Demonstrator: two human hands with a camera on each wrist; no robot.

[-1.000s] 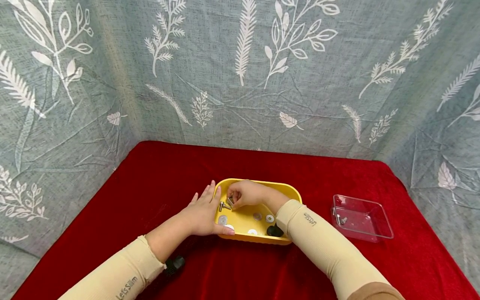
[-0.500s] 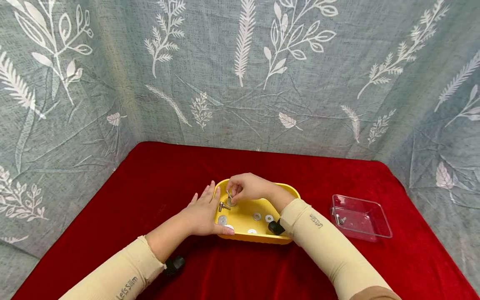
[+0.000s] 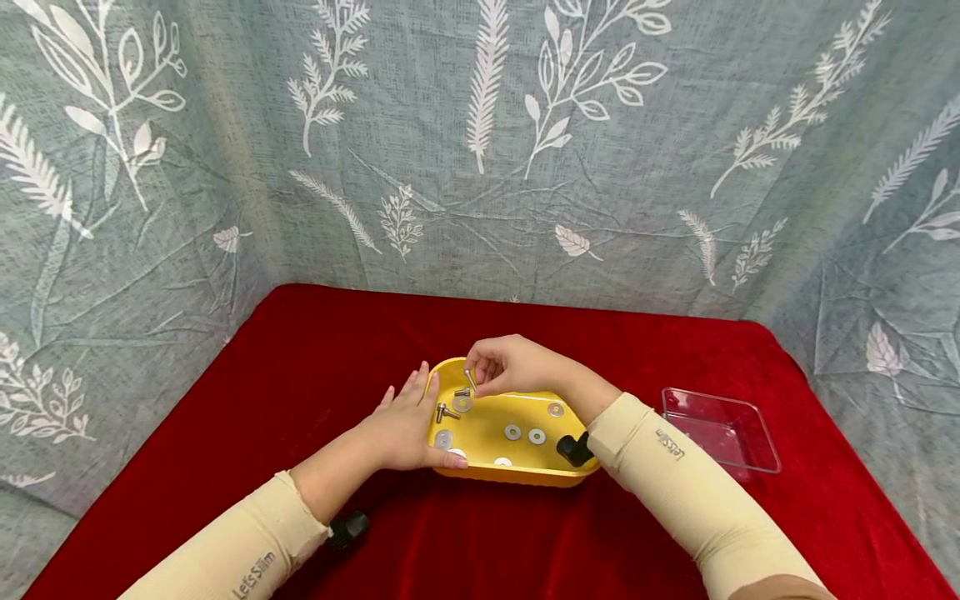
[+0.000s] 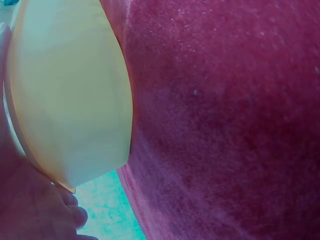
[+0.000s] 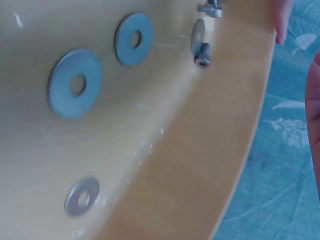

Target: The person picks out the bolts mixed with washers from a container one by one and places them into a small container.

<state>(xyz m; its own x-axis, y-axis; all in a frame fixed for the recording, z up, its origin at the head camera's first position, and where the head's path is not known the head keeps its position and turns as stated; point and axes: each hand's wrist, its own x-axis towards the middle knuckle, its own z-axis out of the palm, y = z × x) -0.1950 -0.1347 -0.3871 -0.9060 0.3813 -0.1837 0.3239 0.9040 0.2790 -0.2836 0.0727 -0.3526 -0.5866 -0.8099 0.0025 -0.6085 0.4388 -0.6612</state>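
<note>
A yellow bin (image 3: 487, 475) holds flat washers (image 3: 536, 436) and small metal bolts (image 3: 447, 412). My left hand (image 3: 401, 425) rests against its left end, fingers straight, the thumb over the near rim. Above the bin's far left part, my right hand (image 3: 513, 367) pinches a bolt (image 3: 470, 379) between thumb and fingers. Below that bolt, another bolt lies beside a washer (image 3: 462, 404). In the right wrist view several washers (image 5: 76, 83) and a bolt (image 5: 202, 56) show inside the bin; the left wrist view shows the bin's outer wall (image 4: 75, 95) against my left hand (image 4: 30, 200).
A clear plastic box (image 3: 731, 433) stands to the right on the red cloth (image 3: 360, 333), partly hidden by my right sleeve. Black wrist devices show at my left wrist (image 3: 348, 529) and right wrist (image 3: 574, 450). A patterned grey-blue curtain (image 3: 450, 208) hangs behind.
My right hand has risen from the bin's left part and moved slightly right and away, with a bolt between its fingers. A washer at the bin's right has come into view. My left hand has stayed put.
</note>
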